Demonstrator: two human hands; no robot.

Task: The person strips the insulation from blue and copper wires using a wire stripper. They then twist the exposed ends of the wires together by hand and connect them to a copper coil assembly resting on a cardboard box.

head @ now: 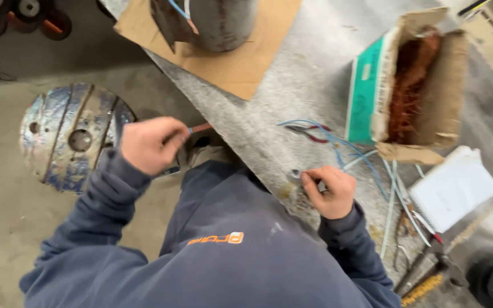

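My left hand [149, 142] is closed off the table's edge, above the floor, gripping a thin blue wire with an orange-red end [199, 128] that sticks out to the right. At the near edge of the grey metal table [292, 85], my right hand [329, 191] pinches a small shiny metal piece [296, 173] with its fingertips. Loose blue and red wires [326, 134] lie on the table just beyond that hand. My dark blue sweatshirt fills the bottom of the view.
A torn cardboard box [429, 85] with a green side holds coppery wire at the right. Near it lie a white pad [455, 188] and thin rods. A metal cylinder [221, 23] stands on cardboard. A blue-stained wooden spool [72, 137] lies on the floor.
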